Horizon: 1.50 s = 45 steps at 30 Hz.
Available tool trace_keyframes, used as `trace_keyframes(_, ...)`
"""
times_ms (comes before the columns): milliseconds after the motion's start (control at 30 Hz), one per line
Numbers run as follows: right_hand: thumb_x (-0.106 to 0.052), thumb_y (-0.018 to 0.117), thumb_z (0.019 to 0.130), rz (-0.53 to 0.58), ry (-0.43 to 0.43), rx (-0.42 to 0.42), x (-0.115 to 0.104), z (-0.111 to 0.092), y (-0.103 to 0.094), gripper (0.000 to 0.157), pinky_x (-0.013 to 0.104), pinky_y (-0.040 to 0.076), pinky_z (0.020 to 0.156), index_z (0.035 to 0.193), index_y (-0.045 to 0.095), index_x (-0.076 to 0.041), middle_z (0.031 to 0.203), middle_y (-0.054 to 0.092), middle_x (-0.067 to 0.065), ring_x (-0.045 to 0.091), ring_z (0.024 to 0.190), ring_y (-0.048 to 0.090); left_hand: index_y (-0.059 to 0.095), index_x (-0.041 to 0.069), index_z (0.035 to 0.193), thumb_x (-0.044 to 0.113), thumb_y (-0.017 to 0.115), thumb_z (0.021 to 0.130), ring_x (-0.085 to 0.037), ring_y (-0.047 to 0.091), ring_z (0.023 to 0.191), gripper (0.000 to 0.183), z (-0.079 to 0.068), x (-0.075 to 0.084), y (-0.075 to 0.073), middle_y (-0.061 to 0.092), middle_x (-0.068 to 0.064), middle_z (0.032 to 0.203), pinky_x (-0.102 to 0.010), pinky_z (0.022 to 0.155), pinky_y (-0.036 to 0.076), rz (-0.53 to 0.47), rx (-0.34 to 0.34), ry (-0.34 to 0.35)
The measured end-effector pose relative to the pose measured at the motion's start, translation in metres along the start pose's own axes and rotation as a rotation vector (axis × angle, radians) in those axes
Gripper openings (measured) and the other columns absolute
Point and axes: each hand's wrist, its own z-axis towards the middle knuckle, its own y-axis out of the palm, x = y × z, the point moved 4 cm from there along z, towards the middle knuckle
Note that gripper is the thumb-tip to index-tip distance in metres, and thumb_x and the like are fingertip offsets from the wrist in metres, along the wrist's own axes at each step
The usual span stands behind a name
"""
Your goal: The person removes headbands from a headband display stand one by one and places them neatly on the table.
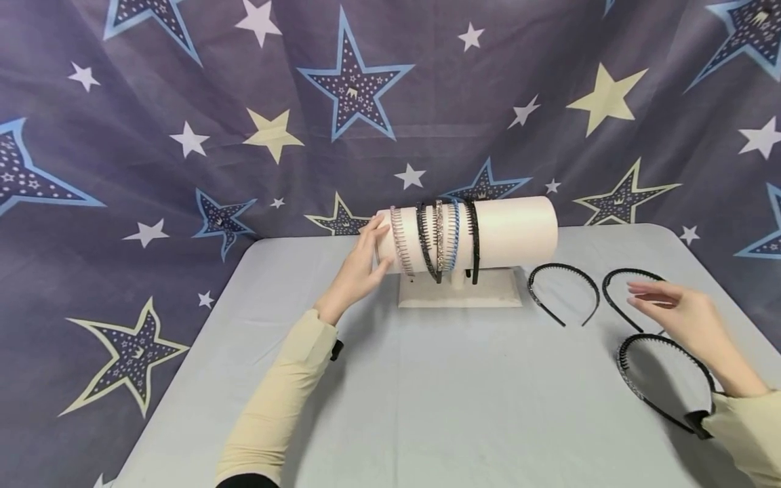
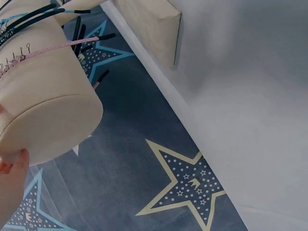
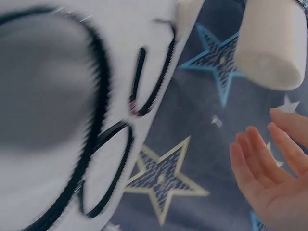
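Note:
A cream roll-shaped headband stand (image 1: 517, 232) lies sideways on its base at the back of the table. My left hand (image 1: 360, 261) grips the roll's left end, fingers over the top and thumb in front. In the left wrist view, the thumb (image 2: 18, 175) presses near the round end face. Across the roll sit a pink toothed headband (image 1: 399, 237), a glittery one (image 1: 438, 234), a blue one (image 1: 454, 234) and black ones (image 1: 474, 237). My right hand (image 1: 689, 322) hovers with loosely extended fingers over black headbands at the right, holding nothing.
Three black toothed headbands lie on the right: one beside the stand's base (image 1: 509, 298), one partly behind my right hand (image 1: 616, 313), and a nearer one (image 1: 622, 359) by the right wrist. A star-patterned curtain (image 1: 427, 88) hangs behind the grey-covered table (image 1: 464, 407).

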Motion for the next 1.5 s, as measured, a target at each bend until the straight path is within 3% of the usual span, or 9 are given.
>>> trace_keyframes(233, -0.005, 0.064, 0.078, 0.076, -0.096, -0.006, -0.042, 0.020, 0.025, 0.025, 0.002, 0.044, 0.064, 0.102, 0.063, 0.002, 0.084, 0.057, -0.032, -0.013, 0.072, 0.056, 0.034, -0.005, 0.128, 0.004, 0.057, 0.081, -0.026, 0.016, 0.133, 0.052, 0.000, 0.001, 0.000, 0.021, -0.014, 0.143, -0.033, 0.108, 0.020, -0.008, -0.009, -0.010)
trace_keyframes(400, -0.005, 0.064, 0.079, 0.090, -0.153, -0.041, -0.070, 0.034, 0.040, 0.027, 0.003, 0.044, 0.066, 0.103, 0.061, 0.006, 0.085, 0.056, -0.030, -0.013, 0.075, 0.055, 0.034, -0.005, 0.128, 0.003, 0.057, 0.081, -0.024, 0.015, 0.133, 0.052, 0.001, 0.001, 0.000, 0.021, -0.013, 0.143, -0.031, 0.108, 0.020, -0.009, -0.006, -0.008)
trace_keyframes(533, -0.003, 0.064, 0.078, 0.121, -0.209, -0.066, -0.088, 0.044, 0.053, 0.028, 0.004, 0.045, 0.070, 0.104, 0.061, 0.007, 0.091, 0.066, -0.005, -0.012, 0.080, 0.055, 0.034, -0.006, 0.127, 0.003, 0.057, 0.081, -0.025, 0.016, 0.133, 0.052, 0.000, 0.001, 0.000, 0.021, -0.014, 0.143, -0.032, 0.108, 0.021, -0.007, -0.005, -0.001)
trace_keyframes(667, -0.003, 0.064, 0.079, 0.140, -0.235, -0.085, -0.105, 0.052, 0.067, 0.029, 0.004, 0.045, 0.071, 0.107, 0.061, 0.005, 0.097, 0.064, 0.021, -0.012, 0.080, 0.054, 0.034, -0.006, 0.127, 0.002, 0.057, 0.081, -0.026, 0.016, 0.133, 0.052, 0.000, 0.001, 0.000, 0.021, -0.015, 0.142, -0.032, 0.108, 0.020, -0.007, -0.002, 0.007)
trace_keyframes(800, -0.006, 0.063, 0.080, 0.146, -0.241, -0.102, -0.117, 0.059, 0.081, 0.030, 0.006, 0.046, 0.070, 0.108, 0.061, 0.002, 0.095, 0.064, 0.020, -0.008, 0.079, 0.056, 0.034, -0.006, 0.127, 0.003, 0.057, 0.081, -0.028, 0.016, 0.133, 0.052, 0.000, 0.000, 0.001, 0.021, -0.015, 0.143, -0.031, 0.109, 0.019, -0.003, -0.003, 0.006)
trace_keyframes(1067, -0.007, 0.064, 0.080, 0.187, -0.221, -0.116, -0.136, 0.069, 0.098, 0.031, 0.012, 0.049, 0.075, 0.109, 0.060, 0.002, 0.100, 0.062, 0.018, 0.027, 0.087, 0.061, 0.035, -0.007, 0.126, 0.003, 0.058, 0.081, -0.025, 0.015, 0.133, 0.052, 0.001, 0.001, 0.001, 0.022, -0.015, 0.142, -0.030, 0.109, 0.018, -0.003, 0.003, 0.015)
trace_keyframes(1267, -0.005, 0.064, 0.079, 0.211, -0.231, -0.098, -0.143, 0.076, 0.106, 0.032, 0.033, 0.050, 0.081, 0.109, 0.059, 0.003, 0.104, 0.060, 0.019, 0.029, 0.088, 0.060, 0.036, -0.007, 0.124, 0.002, 0.058, 0.079, -0.028, 0.018, 0.132, 0.051, 0.001, 0.002, 0.001, 0.024, -0.016, 0.141, -0.030, 0.109, 0.019, -0.002, 0.023, 0.039)
trace_keyframes(1500, 0.000, 0.065, 0.076, 0.198, -0.251, -0.070, -0.149, 0.084, 0.116, 0.033, 0.033, 0.051, 0.080, 0.109, 0.059, 0.004, 0.105, 0.057, 0.018, 0.029, 0.087, 0.059, 0.036, -0.007, 0.125, 0.002, 0.058, 0.080, -0.026, 0.017, 0.133, 0.051, 0.001, 0.001, 0.000, 0.023, -0.015, 0.141, -0.030, 0.108, 0.020, -0.006, 0.020, 0.023)
